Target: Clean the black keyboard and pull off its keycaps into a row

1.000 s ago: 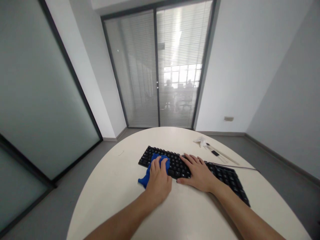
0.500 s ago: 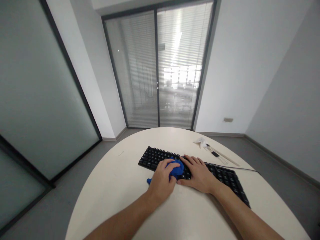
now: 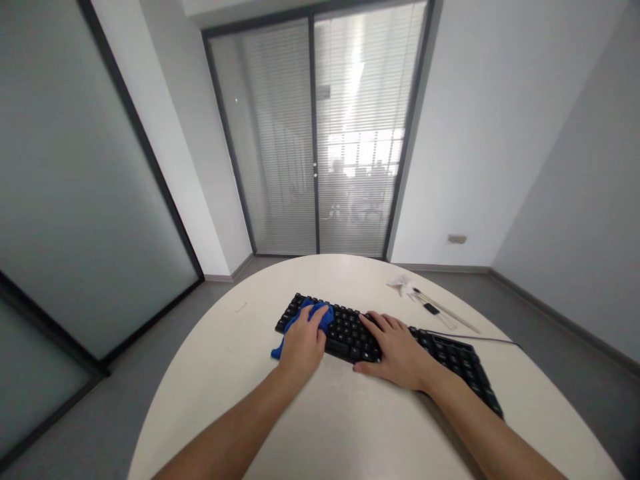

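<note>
A black keyboard point(image 3: 345, 335) lies at a slant across the pale round table. My left hand point(image 3: 301, 341) grips a blue cloth point(image 3: 326, 319) and presses it on the keys near the keyboard's left end. One corner of the cloth hangs past the front edge onto the tabletop. My right hand point(image 3: 397, 350) rests on the middle of the keyboard with its fingers stretched out, the thumb at the front edge. My right hand and forearm cover part of the keys.
Toward the back right of the table point(image 3: 240, 393) lie a crumpled white tissue point(image 3: 401, 283), a thin stick-like brush point(image 3: 450, 312) and a small tool with a black part point(image 3: 431, 309). The keyboard's cable point(image 3: 480, 338) runs to the table's right edge. Beyond stands a glass partition with blinds point(image 3: 280, 147).
My left hand has moved left along the keyboard with the blue cloth, from beside my right hand to the left end. My right hand has stayed in place.
</note>
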A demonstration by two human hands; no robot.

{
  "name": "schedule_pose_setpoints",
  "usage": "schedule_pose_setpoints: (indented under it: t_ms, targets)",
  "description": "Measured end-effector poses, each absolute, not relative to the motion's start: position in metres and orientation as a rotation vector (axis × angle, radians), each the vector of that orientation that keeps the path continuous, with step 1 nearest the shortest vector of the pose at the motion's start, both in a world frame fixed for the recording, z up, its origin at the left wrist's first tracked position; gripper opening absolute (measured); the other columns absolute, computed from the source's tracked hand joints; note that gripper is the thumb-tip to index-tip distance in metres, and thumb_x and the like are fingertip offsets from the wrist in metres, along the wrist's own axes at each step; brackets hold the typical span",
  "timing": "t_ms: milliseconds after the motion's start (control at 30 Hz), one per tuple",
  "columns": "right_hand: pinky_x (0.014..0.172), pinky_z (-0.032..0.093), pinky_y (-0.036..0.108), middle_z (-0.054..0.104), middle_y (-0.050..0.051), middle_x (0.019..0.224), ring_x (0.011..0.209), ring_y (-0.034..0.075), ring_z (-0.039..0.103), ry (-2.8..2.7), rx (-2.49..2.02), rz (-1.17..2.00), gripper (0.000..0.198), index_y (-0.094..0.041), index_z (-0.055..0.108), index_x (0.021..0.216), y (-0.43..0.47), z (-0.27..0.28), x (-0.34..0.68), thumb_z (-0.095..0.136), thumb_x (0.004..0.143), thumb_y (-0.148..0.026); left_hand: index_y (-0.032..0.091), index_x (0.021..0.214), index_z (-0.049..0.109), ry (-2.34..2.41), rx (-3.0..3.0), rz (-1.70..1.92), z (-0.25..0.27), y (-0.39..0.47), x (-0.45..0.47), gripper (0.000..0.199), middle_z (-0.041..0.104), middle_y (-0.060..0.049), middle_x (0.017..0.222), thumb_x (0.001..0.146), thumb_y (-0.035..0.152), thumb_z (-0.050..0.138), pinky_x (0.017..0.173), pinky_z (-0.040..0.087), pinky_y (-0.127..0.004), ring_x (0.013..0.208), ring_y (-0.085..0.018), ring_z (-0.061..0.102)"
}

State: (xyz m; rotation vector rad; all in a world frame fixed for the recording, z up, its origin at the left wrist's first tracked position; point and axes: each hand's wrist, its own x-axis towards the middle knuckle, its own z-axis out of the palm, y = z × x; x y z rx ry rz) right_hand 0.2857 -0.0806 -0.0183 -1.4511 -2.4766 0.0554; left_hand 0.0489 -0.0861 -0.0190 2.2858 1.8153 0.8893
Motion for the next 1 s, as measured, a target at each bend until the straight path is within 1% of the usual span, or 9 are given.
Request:
schedule_pose_setpoints:
  t_ms: [133,333,433,567,700,767,833,900,1000]
  targets:
    - [0.111,0.031,0.059,0.044,0.021,0.15,0.133,0.044,0.041,-2.469,-1.45,0.057,0.107,-0.014,0.043,0.15,-0.081,-0.019,0.287,0.059,0.069,-0.082,0.034,0.135,0.059,1.748,2.298,0.875,-0.012,-0.094,0.054,0.054,0.056,-0.002,0.138,0.083,0.016,0.058,0.1,0.051,-0.039,0.107,-0.026,0.066]
    - [0.111,0.032,0.059,0.042,0.021,0.151,0.133,0.044,0.041,-2.501,-1.437,0.088,0.108,-0.014,0.042,0.151,-0.082,-0.016,0.288,0.063,0.068,-0.08,0.038,0.129,0.064,1.562,2.322,0.851,-0.008,-0.101,0.061,0.06,0.06,0.002,0.137,0.074,0.013,0.065,0.102,0.051,-0.038,0.111,-0.024,0.065]
    - [0.11,0.033,0.059,0.042,0.021,0.152,0.133,0.044,0.041,-2.495,-1.445,0.107,0.107,-0.015,0.041,0.151,-0.081,-0.015,0.288,0.063,0.068,-0.08,0.036,0.125,0.068,1.409,2.302,0.905,-0.007,-0.102,0.063,0.059,0.064,0.001,0.133,0.072,0.011,0.064,0.106,0.048,-0.038,0.116,-0.023,0.063]
    - [0.11,0.032,0.06,0.041,0.021,0.152,0.134,0.045,0.039,-2.494,-1.449,0.127,0.109,-0.017,0.04,0.152,-0.082,-0.016,0.289,0.062,0.067,-0.081,0.028,0.123,0.069,1.262,2.202,1.098,-0.002,-0.094,0.056,0.053,0.07,0.0,0.124,0.075,0.008,0.06,0.109,0.046,-0.037,0.115,-0.021,0.064]
    - [0.111,0.03,0.06,0.04,0.02,0.153,0.135,0.045,0.038,-2.524,-1.421,0.164,0.112,-0.018,0.039,0.153,-0.086,-0.016,0.285,0.062,0.065,-0.084,0.027,0.128,0.066,1.504,2.124,1.323,-0.002,-0.077,0.032,0.051,0.066,-0.001,0.13,0.082,0.008,0.057,0.112,0.042,-0.038,0.122,-0.021,0.06]
    - [0.112,0.029,0.06,0.039,0.019,0.154,0.136,0.045,0.037,-2.543,-1.404,0.174,0.113,-0.018,0.039,0.153,-0.089,-0.015,0.281,0.062,0.065,-0.084,0.026,0.132,0.062,1.696,2.129,1.239,-0.005,-0.069,0.019,0.053,0.062,-0.004,0.136,0.084,0.007,0.056,0.112,0.041,-0.04,0.127,-0.023,0.056]
    - [0.113,0.028,0.059,0.038,0.02,0.155,0.138,0.044,0.036,-2.558,-1.399,0.178,0.112,-0.017,0.038,0.154,-0.091,-0.014,0.277,0.063,0.066,-0.082,0.023,0.136,0.058,1.807,2.148,1.064,-0.01,-0.062,0.011,0.053,0.062,-0.007,0.136,0.086,0.006,0.053,0.111,0.042,-0.041,0.126,-0.024,0.058]
    - [0.114,0.027,0.059,0.037,0.02,0.156,0.139,0.043,0.035,-2.562,-1.404,0.18,0.111,-0.016,0.037,0.154,-0.092,-0.013,0.275,0.063,0.067,-0.081,0.022,0.139,0.055,1.852,2.177,0.946,-0.014,-0.059,0.009,0.053,0.062,-0.009,0.136,0.088,0.007,0.052,0.109,0.044,-0.041,0.123,-0.024,0.059]
    - [0.114,0.027,0.058,0.037,0.02,0.156,0.139,0.043,0.035,-2.56,-1.403,0.183,0.112,-0.015,0.037,0.154,-0.092,-0.013,0.274,0.064,0.067,-0.08,0.022,0.141,0.052,1.866,2.221,0.892,-0.017,-0.059,0.011,0.052,0.061,-0.01,0.136,0.09,0.009,0.049,0.107,0.046,-0.039,0.121,-0.024,0.061]
